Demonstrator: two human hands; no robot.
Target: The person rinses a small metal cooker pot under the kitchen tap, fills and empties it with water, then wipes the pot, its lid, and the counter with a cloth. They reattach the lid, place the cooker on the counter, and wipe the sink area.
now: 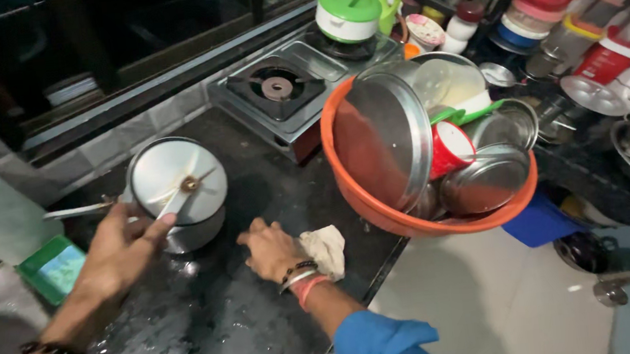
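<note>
The left hand (118,254) rests its spread-out fingers on the side of a round shiny steel pot with a lid (178,190), steadying it on the dark stone counter (214,325). The right hand (272,249) is curled and presses a crumpled white cloth (326,249) flat on the counter, just beside the pot. The counter near the hands looks wet and spotty, so I think the wiping is only partly done. A big orange plastic tub (412,221) full of washed steel dishes sits nearby.
</note>
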